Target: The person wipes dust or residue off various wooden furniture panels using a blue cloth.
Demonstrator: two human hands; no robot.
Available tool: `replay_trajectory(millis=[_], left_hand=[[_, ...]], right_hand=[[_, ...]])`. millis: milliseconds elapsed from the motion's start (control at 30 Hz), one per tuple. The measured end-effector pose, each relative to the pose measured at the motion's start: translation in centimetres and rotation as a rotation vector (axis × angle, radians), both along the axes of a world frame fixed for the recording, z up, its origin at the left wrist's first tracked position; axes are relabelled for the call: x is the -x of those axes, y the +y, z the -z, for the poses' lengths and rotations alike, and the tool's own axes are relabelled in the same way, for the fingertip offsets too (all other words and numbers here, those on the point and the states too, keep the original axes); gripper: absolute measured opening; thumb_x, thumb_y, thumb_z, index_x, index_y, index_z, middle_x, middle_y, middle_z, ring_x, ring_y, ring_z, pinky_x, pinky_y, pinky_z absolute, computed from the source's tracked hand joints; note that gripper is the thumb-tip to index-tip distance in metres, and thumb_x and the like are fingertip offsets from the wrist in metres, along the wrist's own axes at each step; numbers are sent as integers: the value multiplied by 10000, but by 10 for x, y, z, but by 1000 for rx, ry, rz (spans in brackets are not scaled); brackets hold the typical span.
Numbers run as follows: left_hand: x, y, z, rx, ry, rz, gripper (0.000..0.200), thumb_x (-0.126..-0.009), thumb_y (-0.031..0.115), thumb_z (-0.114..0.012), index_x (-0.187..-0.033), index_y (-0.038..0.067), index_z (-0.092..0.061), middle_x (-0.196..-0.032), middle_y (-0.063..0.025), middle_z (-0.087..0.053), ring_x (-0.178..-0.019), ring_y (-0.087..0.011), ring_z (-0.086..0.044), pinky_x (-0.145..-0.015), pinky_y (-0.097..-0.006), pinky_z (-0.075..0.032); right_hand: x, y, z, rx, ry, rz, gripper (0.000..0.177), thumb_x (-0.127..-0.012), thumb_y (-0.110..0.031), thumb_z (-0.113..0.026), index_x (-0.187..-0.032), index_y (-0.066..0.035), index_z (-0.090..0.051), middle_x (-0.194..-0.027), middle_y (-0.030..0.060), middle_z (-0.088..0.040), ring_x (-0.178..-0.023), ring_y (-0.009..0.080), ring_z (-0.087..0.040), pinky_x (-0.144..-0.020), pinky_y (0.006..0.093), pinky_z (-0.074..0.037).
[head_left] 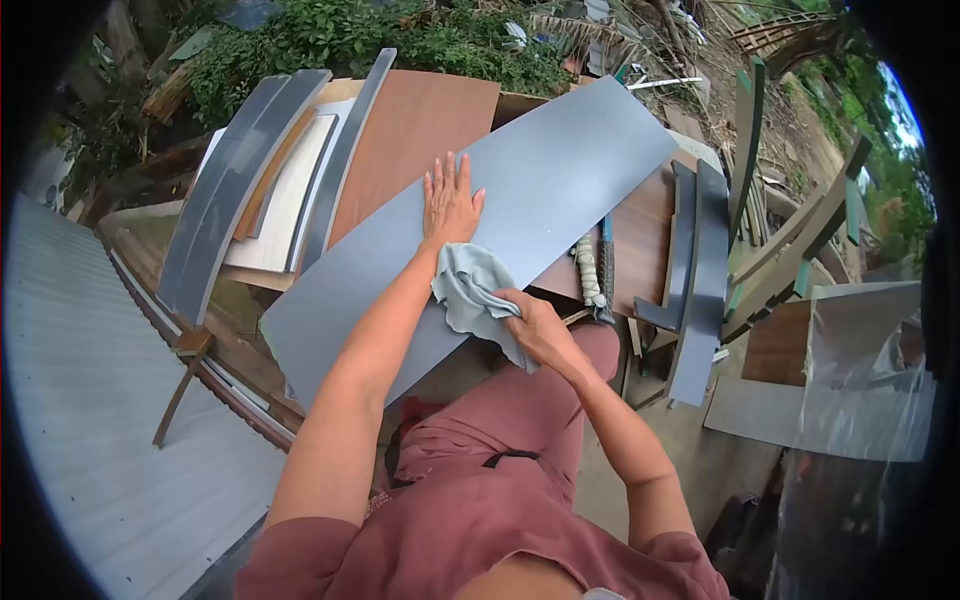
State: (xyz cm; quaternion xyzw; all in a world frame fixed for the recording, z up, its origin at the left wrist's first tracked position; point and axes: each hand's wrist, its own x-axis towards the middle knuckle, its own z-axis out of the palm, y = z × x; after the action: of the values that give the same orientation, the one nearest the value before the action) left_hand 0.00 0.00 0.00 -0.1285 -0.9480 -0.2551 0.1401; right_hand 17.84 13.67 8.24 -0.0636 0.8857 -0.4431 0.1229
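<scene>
A long grey panel (580, 150) lies slantwise across the work surface in front of me. My left hand (452, 205) rests flat on it near the middle, fingers stretched out. In my right hand (540, 325) is a light grey-green cloth (475, 285), gripped at its right edge. The bunched part of the cloth spreads over the panel's near side and touches my left wrist. What part of the cloth is folded inside my right fingers is hidden.
Dark grey strips (235, 170) and a pale board (292, 200) lie left on a brown board (420, 120). Right of the panel are a tool with a wrapped handle (588, 270) and more grey strips (705, 290). Corrugated metal sheeting (110, 400) is at lower left.
</scene>
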Motion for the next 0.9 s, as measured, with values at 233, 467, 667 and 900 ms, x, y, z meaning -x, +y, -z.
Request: replay_trajectory(millis=[233,467,667,900], left_hand=[[-121,-73,-10,12,-4,39,658,-872,303,-536,-1418,91,-236,-1472,-212,-159,-1360,-400,-133,-1098,-495,-128],[-275,-165,-29,190,-215,122,798,-794,474,-600,-1413,96,-268,-1495,-169,-116,-1374,-385,-69,-1089,-534,-95],[-336,-219,-23,209,-221,54,894,-687,299,-740,-1416,120,-255,-1497,-148,-118,-1375,-378,-85,-1080,-558,-117],[-344,-225,-31,213,-175,36,791,-702,-55,-588,-1409,93,-265,-1488,-138,-157,-1377,-357,-113,-1066,-584,-140]], right_hand=[[41,38,-60,12,210,207,444,-858,-207,-556,-1250,-24,-458,-1049,159,-594,-967,240,-568,-867,330,-425],[53,30,6,-571,274,144,793,-766,-554,-605,-1379,-133,-329,-1397,250,-294,-1271,461,-280,-982,576,-285],[27,-8,46,-614,556,229,557,-809,-346,-620,-1294,-142,-437,-1372,177,-360,-1272,433,-287,-992,559,-272],[5,17,49,-56,553,377,274,-831,-84,-542,-1103,-46,-551,-1026,121,-587,-941,269,-558,-833,374,-432]])
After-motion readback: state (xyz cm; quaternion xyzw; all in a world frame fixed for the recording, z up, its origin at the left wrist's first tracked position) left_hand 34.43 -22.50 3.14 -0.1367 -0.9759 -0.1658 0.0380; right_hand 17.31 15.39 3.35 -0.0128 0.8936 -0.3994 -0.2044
